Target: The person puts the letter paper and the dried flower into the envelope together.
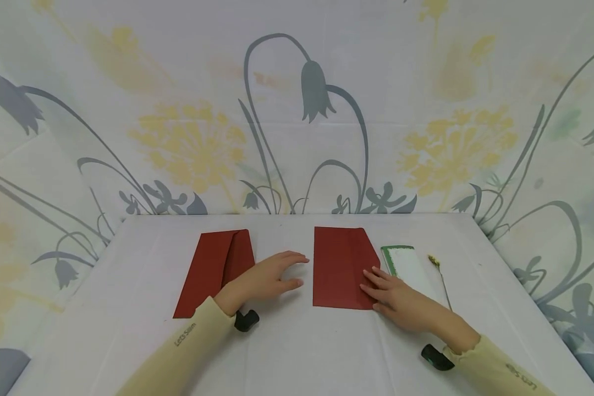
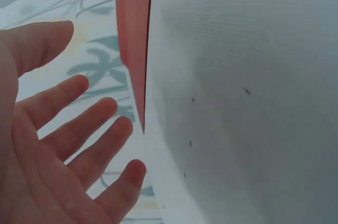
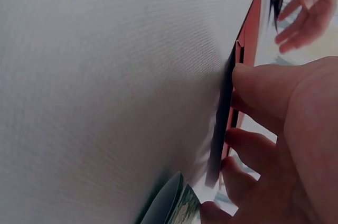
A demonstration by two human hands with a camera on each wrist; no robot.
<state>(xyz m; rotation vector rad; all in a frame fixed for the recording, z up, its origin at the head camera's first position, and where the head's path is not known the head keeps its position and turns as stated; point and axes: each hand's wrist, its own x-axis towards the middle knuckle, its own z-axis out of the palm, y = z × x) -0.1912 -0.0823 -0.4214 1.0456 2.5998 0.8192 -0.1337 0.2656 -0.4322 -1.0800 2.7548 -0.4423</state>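
Observation:
A red envelope (image 1: pixel 337 269) lies in the middle of the white table, its pointed flap side to the right. The fingers of my right hand (image 1: pixel 401 300) are spread and touch that flap edge; in the right wrist view the fingertips (image 3: pixel 244 142) rest right along the envelope's edge. My left hand (image 1: pixel 269 278), relaxed and holding nothing, is over the table between this envelope and a second red envelope (image 1: pixel 205 269) at the left. Its wrist covers part of the second envelope. The left wrist view shows the left hand's fingers (image 2: pixel 100 147) spread apart.
Right of the middle envelope lies a white card with a green edge (image 1: pixel 406 261), partly hidden by my right hand. Beside it is a thin-stemmed yellow flower (image 1: pixel 434 261). The white-covered table (image 1: pixel 297 352) meets flower-printed cloth (image 1: pixel 287 137) at its back and sides.

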